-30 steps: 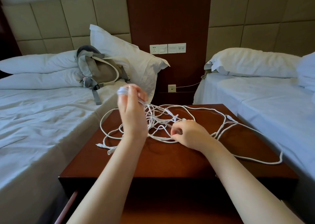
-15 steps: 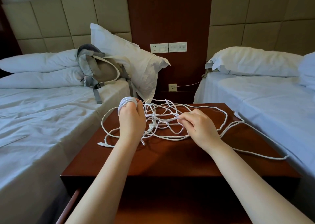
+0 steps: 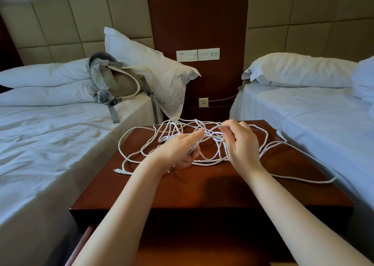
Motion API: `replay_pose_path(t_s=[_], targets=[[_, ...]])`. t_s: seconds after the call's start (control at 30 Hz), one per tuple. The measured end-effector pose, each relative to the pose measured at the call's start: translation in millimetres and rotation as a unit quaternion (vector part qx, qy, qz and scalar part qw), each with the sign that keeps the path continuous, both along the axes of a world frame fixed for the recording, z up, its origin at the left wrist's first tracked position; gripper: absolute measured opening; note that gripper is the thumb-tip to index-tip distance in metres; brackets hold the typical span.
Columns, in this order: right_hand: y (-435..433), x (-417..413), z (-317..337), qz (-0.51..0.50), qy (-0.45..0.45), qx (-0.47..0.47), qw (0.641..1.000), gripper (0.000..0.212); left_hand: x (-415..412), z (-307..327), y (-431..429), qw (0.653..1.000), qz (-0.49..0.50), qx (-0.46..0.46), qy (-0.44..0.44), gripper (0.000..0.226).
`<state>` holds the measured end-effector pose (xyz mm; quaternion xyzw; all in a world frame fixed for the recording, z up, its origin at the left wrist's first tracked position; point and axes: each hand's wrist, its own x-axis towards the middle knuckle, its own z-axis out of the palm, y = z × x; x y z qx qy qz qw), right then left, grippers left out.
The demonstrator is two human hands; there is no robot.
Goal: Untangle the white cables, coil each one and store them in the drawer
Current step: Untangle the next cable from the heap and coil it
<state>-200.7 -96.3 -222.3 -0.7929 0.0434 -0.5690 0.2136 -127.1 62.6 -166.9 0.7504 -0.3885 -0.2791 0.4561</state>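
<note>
Looking down, you have the white cables (image 3: 214, 137) tangled on the nightstand (image 3: 202, 191), straight ahead of both hands. The heap's long spread runs left to right. Your right hand (image 3: 241, 144) pinches a raised loop at the knot's middle. Your left hand (image 3: 178, 150), just beside it, curls its lower fingers round strands. Neither hand is nearer, and the slack trails out to both sides.

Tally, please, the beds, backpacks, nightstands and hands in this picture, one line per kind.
Beds: 2, left bed, right bed
Backpack: 1
Nightstand: 1
Hands: 2, left hand, right hand, both holding the white cables
Total: 6
</note>
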Motion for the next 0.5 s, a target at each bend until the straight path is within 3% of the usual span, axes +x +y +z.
replay_pose_path(t_s=[0.1,0.27,0.37,0.5], targets=[[-2.3,1.4,-2.7,0.008,0.010,0.015,1.000,0.036,-2.1,-2.3,-0.3,0.991,-0.112,-0.026,0.070,0.055],[-3.3,3.3,-4.0,0.047,0.045,0.029,0.997,0.031,-5.2,-0.6,-2.4,0.959,-0.186,-0.114,0.180,0.040],[-1.1,4.0,-5.0,0.065,0.134,0.042,0.988,0.022,-1.3,4.2,-0.8,0.926,-0.209,-0.215,0.229,0.038],[-1.4,-0.6,-2.6,0.056,0.259,0.102,0.959,0.028,5.6,24.8,10.9,0.858,-0.287,-0.352,0.240,0.032]])
